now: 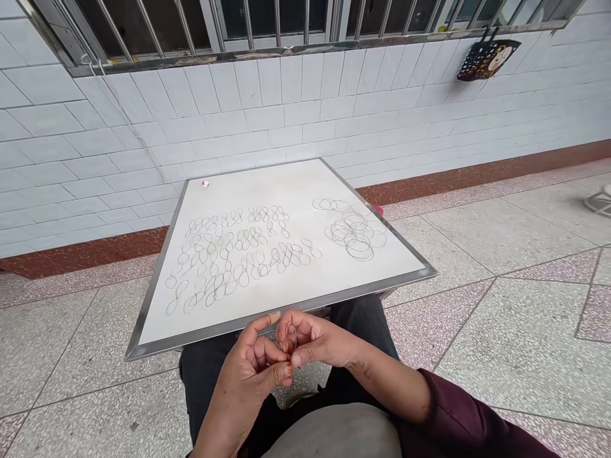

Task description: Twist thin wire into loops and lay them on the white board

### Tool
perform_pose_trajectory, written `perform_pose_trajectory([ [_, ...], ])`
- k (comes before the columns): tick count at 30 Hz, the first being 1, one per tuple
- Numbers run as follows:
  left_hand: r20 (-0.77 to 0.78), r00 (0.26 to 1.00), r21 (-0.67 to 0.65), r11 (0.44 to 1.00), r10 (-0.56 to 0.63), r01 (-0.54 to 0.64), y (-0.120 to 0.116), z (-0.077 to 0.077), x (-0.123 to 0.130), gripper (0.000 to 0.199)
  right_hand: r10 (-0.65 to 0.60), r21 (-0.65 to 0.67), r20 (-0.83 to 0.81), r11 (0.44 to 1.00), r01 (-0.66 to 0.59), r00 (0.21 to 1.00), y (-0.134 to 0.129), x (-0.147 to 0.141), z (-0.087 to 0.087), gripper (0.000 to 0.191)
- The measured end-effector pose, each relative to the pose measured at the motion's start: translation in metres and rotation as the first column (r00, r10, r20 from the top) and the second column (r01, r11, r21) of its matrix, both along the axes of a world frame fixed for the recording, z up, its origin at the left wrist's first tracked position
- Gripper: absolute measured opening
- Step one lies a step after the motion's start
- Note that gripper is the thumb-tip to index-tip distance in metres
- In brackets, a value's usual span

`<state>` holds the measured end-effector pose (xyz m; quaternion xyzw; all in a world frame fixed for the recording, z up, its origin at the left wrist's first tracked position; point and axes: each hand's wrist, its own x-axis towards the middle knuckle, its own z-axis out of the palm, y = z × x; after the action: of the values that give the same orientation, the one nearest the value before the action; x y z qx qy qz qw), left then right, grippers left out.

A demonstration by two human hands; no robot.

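Both hands meet above my lap, just off the near edge of the white table point(281, 184). A thin wire loop point(294, 334) is between them. My left hand point(260, 366) pinches the wire low down with thumb and fingers. My right hand point(312, 340) also pinches it, its fingertips touching those of the left. Several rows of twisted figure-eight wires point(243, 238) lie on the left and middle of the table. Round wire rings point(358, 234) are heaped in an overlapping pile on its right side.
A small red and white item point(205, 185) sits near the table's far left corner. Behind stands a tiled wall point(267, 121) with barred windows and a hanging patterned bag point(487, 60). A round metal stand point(599, 202) is on the floor at far right.
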<state>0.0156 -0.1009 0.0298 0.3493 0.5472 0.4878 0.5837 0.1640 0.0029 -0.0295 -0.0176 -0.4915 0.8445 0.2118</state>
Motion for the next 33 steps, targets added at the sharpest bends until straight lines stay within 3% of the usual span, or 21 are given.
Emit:
perform_pose_trajectory([
  [4,-0.095,0.996,0.019,1.000,-0.005,0.007,-0.002,-0.009,-0.003,0.066,0.004,0.019,0.045,1.000,-0.005,0.999,-0.002,-0.001,0.001,0.034],
  [11,-0.345,0.932,0.121,0.990,0.114,-0.076,-0.003,-0.023,0.000,0.055,-0.145,0.140,0.141,0.982,0.126,0.979,-0.003,0.000,0.004,0.031],
  [15,-0.320,0.946,0.092,0.995,0.057,-0.029,-0.005,-0.024,0.001,0.055,-0.154,0.278,0.165,0.955,0.104,0.974,0.004,0.007,0.004,0.023],
  [20,-0.262,0.965,0.069,0.998,0.028,-0.010,-0.006,-0.018,0.006,0.057,-0.204,0.410,0.075,0.899,0.157,0.976,0.006,0.011,0.005,0.021],
  [23,-0.309,0.946,0.097,0.993,0.096,-0.070,-0.007,-0.015,0.009,0.052,-0.266,0.431,0.054,0.876,0.217,0.963,0.000,0.008,0.002,0.024],
  [27,-0.450,0.869,0.172,0.975,0.206,-0.142,-0.008,-0.019,0.012,0.043,-0.370,0.442,0.074,0.844,0.303,0.926,-0.010,0.001,-0.001,0.020],
  [29,-0.505,0.824,0.200,0.964,0.255,-0.176,-0.008,-0.023,0.013,0.041,-0.437,0.492,0.076,0.798,0.348,0.896,-0.014,-0.002,-0.001,0.015],
  [33,-0.544,0.780,0.229,0.949,0.309,-0.216,-0.009,-0.028,0.012,0.040,-0.520,0.686,0.027,0.631,0.362,0.854,-0.015,-0.003,0.002,0.010],
])
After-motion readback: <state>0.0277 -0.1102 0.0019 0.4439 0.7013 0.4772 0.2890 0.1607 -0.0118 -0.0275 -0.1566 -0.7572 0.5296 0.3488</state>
